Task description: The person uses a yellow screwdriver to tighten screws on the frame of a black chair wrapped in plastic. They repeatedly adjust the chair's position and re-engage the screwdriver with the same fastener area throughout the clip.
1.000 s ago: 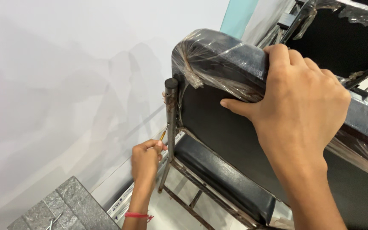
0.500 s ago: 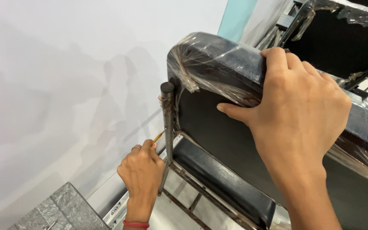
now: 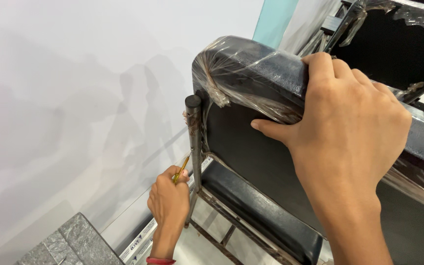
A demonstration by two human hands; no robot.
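Head view: my right hand (image 3: 349,132) clamps the plastic-wrapped black padded chair back (image 3: 256,68); my left hand (image 3: 169,201) pinches a thin yellow-handled screwdriver (image 3: 182,169) against the rusty metal frame tube (image 3: 194,142). Grey stone block (image 3: 69,243) lower left, white wall (image 3: 74,98) behind.

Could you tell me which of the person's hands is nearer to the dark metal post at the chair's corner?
Left. The left hand sits against the metal post, low down, holding a yellow-handled tool; the right hand grips the plastic-wrapped backrest, farther off.

screwdriver (image 3: 182,169): tip hidden behind frame post (image 3: 193,142) | chair (image 3: 271,172): cut off right, bottom
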